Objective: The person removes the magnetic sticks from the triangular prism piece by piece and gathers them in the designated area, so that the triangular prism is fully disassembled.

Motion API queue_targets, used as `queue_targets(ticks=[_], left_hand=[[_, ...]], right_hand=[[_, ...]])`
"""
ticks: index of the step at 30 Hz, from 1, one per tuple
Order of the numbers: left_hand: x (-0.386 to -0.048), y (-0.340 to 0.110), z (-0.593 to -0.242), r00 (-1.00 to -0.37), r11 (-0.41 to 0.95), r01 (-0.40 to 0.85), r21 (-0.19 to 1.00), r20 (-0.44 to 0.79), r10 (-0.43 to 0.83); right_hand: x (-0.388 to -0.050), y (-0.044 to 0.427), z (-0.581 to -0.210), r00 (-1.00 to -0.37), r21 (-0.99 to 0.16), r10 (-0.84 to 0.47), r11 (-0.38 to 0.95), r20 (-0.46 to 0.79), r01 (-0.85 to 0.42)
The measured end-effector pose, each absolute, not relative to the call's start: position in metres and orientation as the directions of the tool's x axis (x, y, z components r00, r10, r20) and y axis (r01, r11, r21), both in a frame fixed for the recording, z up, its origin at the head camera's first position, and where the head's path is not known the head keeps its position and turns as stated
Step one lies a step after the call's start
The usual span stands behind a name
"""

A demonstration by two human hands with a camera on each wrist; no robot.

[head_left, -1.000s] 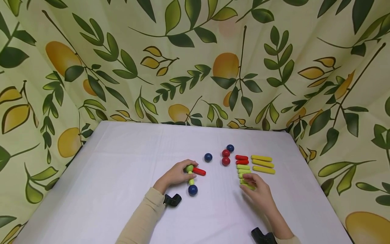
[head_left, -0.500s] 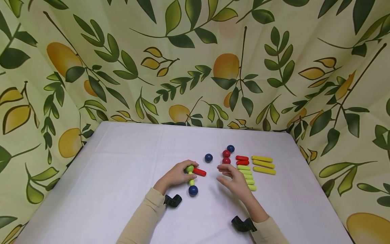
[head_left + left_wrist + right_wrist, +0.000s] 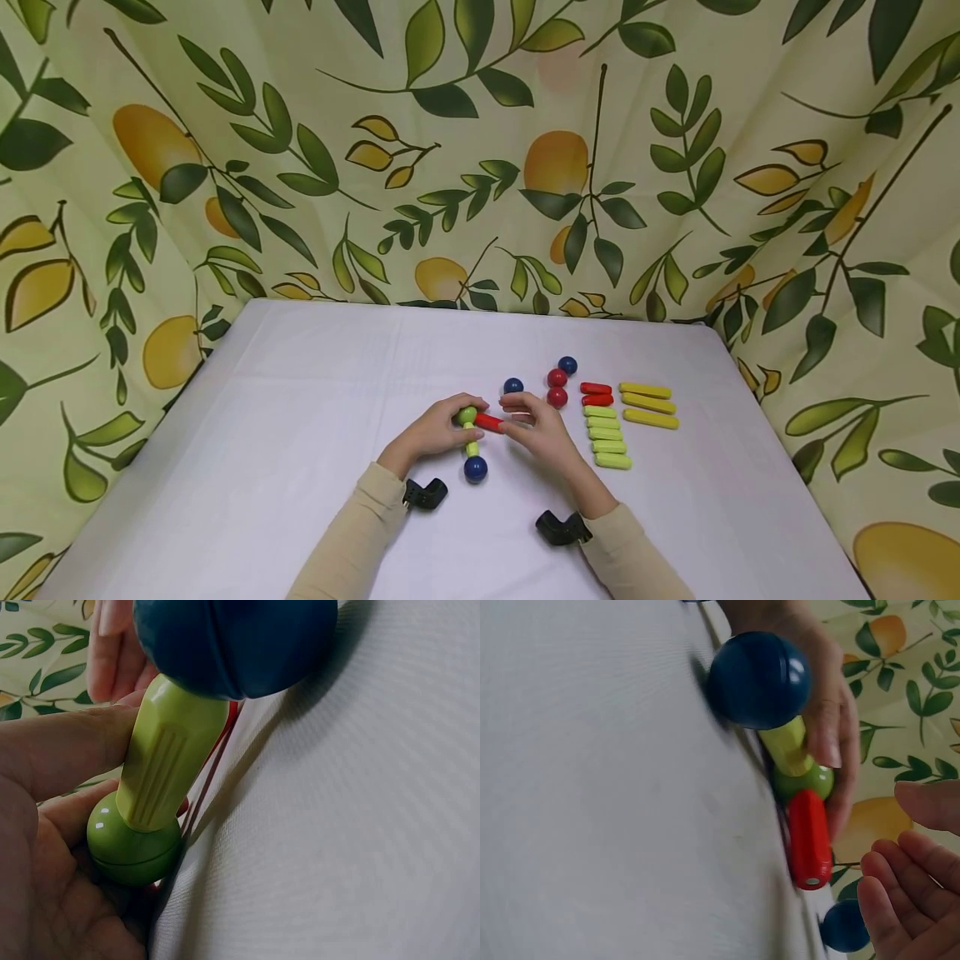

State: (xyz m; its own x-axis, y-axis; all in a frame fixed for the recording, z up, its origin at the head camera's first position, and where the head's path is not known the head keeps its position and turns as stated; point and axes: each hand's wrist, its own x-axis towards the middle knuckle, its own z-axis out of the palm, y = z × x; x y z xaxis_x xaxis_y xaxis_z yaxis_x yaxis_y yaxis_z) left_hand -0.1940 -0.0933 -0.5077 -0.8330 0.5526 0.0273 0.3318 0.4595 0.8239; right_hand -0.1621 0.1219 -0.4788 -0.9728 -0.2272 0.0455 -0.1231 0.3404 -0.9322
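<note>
My left hand point(image 3: 432, 429) grips a small joined piece, its thumb against a light-green rod point(image 3: 165, 761) and its fingers around a green ball point(image 3: 133, 844). At the rod's near end sits a blue ball point(image 3: 476, 469). A red rod point(image 3: 809, 844) juts from the green ball toward the right, a small silvery dot on its end face. My right hand point(image 3: 543, 429) hovers beside that end, fingers and thumb apart. The right wrist view shows a gap between its fingers point(image 3: 900, 900) and the red rod. Behind the right hand another blue ball point(image 3: 513, 386) is partly covered.
To the right lie several light-green rods point(image 3: 606, 434) in a column, red rods point(image 3: 596, 389) above them and yellow rods point(image 3: 649, 419) beside. Two red balls point(image 3: 557, 387) and a blue ball point(image 3: 567, 365) stand left of the red rods. A patterned curtain point(image 3: 480, 208) hangs behind the white tabletop point(image 3: 300, 375).
My right hand has moved left from the light-green rods to the end of the red rod. The left hand and the joined piece have stayed in place.
</note>
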Motion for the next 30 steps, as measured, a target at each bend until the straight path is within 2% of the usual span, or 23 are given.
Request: queue_targets(ticks=[5, 14, 22, 30], left_hand=[[-0.194, -0.093, -0.508, -0.828, 0.457, 0.342, 0.821, 0.034, 0.559], [-0.194, -0.094, -0.505, -0.828, 0.459, 0.357, 0.814, 0.048, 0.559], [-0.193, -0.095, -0.506, -0.824, 0.435, 0.377, 0.818, 0.082, 0.560], [-0.193, -0.094, -0.506, -0.824, 0.435, 0.370, 0.821, 0.074, 0.562]], right_hand=[[-0.164, 0.116, -0.488, -0.973, -0.933, -0.231, 0.351, -0.002, -0.082], [-0.168, 0.115, -0.503, -0.968, -0.893, -0.251, 0.431, 0.017, -0.128], [-0.168, 0.115, -0.512, -0.959, -0.824, -0.249, 0.510, 0.135, -0.248], [-0.167, 0.114, -0.512, -0.961, -0.812, -0.211, 0.520, 0.178, -0.265]])
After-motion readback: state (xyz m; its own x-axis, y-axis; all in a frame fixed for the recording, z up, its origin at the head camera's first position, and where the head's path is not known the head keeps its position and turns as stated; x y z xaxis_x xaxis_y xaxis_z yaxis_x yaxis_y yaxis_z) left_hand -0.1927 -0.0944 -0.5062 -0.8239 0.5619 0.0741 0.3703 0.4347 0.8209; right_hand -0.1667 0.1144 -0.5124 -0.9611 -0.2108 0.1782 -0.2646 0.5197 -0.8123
